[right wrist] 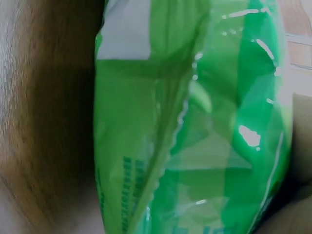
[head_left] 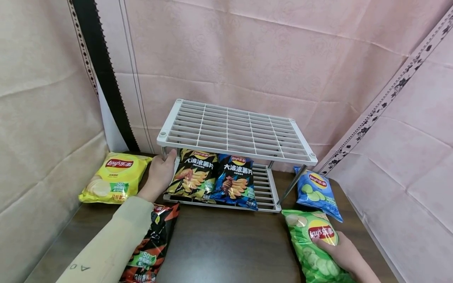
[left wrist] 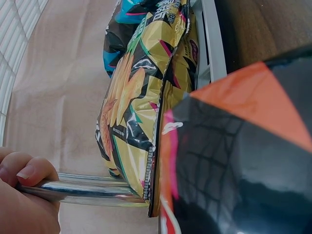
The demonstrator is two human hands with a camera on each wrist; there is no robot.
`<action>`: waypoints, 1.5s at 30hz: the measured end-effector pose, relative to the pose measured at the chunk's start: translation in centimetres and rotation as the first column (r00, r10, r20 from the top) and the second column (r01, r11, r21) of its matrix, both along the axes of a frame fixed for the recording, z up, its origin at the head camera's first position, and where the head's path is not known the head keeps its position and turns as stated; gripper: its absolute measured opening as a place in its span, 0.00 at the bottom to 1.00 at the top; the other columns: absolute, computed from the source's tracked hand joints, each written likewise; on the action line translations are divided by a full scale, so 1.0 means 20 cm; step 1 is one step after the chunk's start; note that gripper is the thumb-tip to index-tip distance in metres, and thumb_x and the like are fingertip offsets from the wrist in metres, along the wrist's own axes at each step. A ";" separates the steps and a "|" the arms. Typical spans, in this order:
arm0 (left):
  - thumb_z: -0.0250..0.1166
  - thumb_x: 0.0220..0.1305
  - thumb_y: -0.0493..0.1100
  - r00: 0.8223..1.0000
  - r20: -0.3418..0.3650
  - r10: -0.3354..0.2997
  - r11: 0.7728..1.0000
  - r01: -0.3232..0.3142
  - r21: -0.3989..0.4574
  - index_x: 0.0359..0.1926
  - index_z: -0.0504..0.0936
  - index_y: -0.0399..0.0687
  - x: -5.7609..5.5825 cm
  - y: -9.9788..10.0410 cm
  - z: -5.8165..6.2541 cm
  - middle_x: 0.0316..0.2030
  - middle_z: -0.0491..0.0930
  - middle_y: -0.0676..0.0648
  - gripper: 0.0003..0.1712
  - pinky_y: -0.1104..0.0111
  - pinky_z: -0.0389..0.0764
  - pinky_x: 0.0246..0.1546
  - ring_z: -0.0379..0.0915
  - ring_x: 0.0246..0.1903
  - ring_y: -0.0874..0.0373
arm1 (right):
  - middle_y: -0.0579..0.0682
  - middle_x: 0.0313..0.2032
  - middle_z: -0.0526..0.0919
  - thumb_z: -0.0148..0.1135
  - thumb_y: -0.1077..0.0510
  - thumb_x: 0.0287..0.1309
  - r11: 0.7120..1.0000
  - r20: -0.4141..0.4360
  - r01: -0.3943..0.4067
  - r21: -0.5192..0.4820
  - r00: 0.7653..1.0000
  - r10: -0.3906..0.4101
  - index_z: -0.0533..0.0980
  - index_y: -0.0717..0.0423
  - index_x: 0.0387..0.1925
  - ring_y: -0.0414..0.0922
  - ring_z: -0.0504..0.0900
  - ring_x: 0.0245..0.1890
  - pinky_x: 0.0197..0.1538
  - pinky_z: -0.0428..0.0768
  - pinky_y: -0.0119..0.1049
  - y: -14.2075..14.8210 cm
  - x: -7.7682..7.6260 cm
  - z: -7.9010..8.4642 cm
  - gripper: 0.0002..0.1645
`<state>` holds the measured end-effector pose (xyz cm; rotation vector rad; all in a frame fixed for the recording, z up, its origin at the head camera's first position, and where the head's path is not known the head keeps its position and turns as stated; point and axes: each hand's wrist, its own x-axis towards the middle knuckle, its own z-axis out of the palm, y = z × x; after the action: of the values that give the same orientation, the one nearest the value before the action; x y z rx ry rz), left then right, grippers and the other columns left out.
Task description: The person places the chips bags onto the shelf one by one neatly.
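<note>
My left hand (head_left: 160, 175) grips the chrome post (left wrist: 100, 191) at the left side of a white two-tier rack (head_left: 231, 133), its fingers curled round the metal in the left wrist view. On the rack's lower tier a gold-and-black chip bag (head_left: 194, 177) and a blue-and-black chip bag (head_left: 235, 182) lean side by side. At the front right, my right hand (head_left: 339, 251) holds a green chip bag (head_left: 311, 236) by its right side, thumb across the front and the other fingers hidden behind. That bag fills most of the right wrist view.
A yellow chip bag (head_left: 116, 179) lies left of the rack. Below my left forearm is a black-and-red chip bag (head_left: 153, 239), close before the left wrist camera. A blue chip bag (head_left: 316, 190) stands right of the rack. Pink cloth (head_left: 247, 59) hangs behind the brown table (head_left: 223, 243).
</note>
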<state>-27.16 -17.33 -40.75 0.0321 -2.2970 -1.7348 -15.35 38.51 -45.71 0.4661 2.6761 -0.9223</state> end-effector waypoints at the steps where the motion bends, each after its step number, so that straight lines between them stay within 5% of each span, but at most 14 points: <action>1: 0.44 0.70 0.68 1.000 0.008 -0.001 1.000 0.001 0.000 0.13 0.57 0.47 0.00 0.00 0.00 0.08 0.53 0.55 0.37 0.65 0.52 0.08 0.45 0.07 0.60 | 0.59 0.41 0.77 0.63 0.28 0.52 1.000 -0.007 0.005 -0.008 1.000 -0.005 0.59 0.73 0.56 0.49 0.76 0.37 0.35 0.75 0.40 0.00 0.00 0.00 0.56; 11: 0.44 0.71 0.66 0.999 0.033 0.009 1.000 -0.010 0.008 0.14 0.57 0.48 0.00 0.01 0.01 0.08 0.53 0.55 0.36 0.65 0.52 0.09 0.45 0.07 0.60 | 0.58 0.43 0.78 0.64 0.31 0.53 0.977 0.013 0.082 -0.197 0.997 -0.081 0.57 0.69 0.63 0.48 0.79 0.36 0.36 0.79 0.42 -0.06 0.04 0.04 0.56; 27: 0.44 0.70 0.69 1.000 0.003 0.022 1.000 -0.022 -0.007 0.13 0.57 0.48 0.00 0.00 0.00 0.08 0.53 0.55 0.37 0.65 0.52 0.09 0.46 0.07 0.60 | 0.55 0.41 0.80 0.68 0.42 0.56 0.942 -0.074 -0.052 -0.332 0.997 0.029 0.57 0.60 0.66 0.49 0.82 0.36 0.36 0.81 0.43 -0.34 0.07 0.15 0.47; 45: 0.45 0.72 0.65 0.999 -0.011 0.034 0.999 -0.034 -0.003 0.13 0.57 0.47 0.01 0.01 0.00 0.08 0.52 0.55 0.36 0.66 0.51 0.09 0.45 0.07 0.59 | 0.55 0.41 0.81 0.74 0.43 0.50 0.902 -0.280 -0.198 -0.383 0.956 0.090 0.66 0.48 0.60 0.50 0.82 0.36 0.36 0.82 0.42 -0.66 -0.04 0.22 0.39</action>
<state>-26.98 -17.20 -40.69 0.0608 -2.2784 -1.7098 -16.23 25.37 -41.24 0.0527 2.5778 -1.5371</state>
